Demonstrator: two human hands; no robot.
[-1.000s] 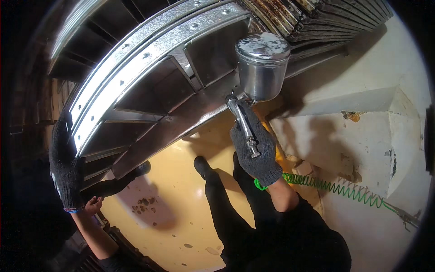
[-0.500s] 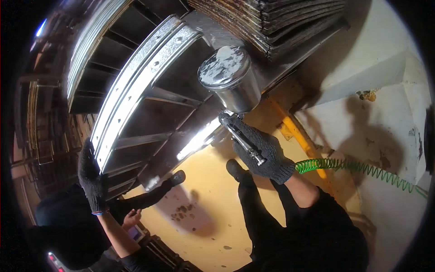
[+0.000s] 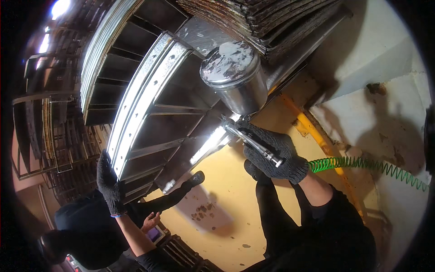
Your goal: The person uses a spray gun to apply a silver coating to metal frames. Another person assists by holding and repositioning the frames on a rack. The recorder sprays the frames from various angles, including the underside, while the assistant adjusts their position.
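Note:
My right hand point(image 3: 276, 154), in a dark knitted glove, is wrapped round a spray gun point(image 3: 260, 145). A round silver cup point(image 3: 247, 95) sits on the gun, its lid smeared white. From the gun's handle end a green coiled air hose point(image 3: 333, 163) runs right. My left hand point(image 3: 110, 189), gloved alike, is closed on the near end of a long metal frame point(image 3: 144, 109) with a bright, hole-dotted rim and dark compartments split by crossbars. The fingertips at that end are partly hidden. The gun's nozzle is hard to make out below the cup.
Stacked similar frames point(image 3: 102, 54) stand behind at left, and a rusty stack point(image 3: 253, 22) sits at the far side. A yellow rail point(image 3: 312, 129) and a pale wall point(image 3: 380, 104) are at right. Another person point(image 3: 88, 226) crouches at lower left, one bare hand point(image 3: 151, 221) showing.
The whole scene has shifted right and slightly down in the view. Both hands keep their hold, the left on the frame's end, the right on the spray gun.

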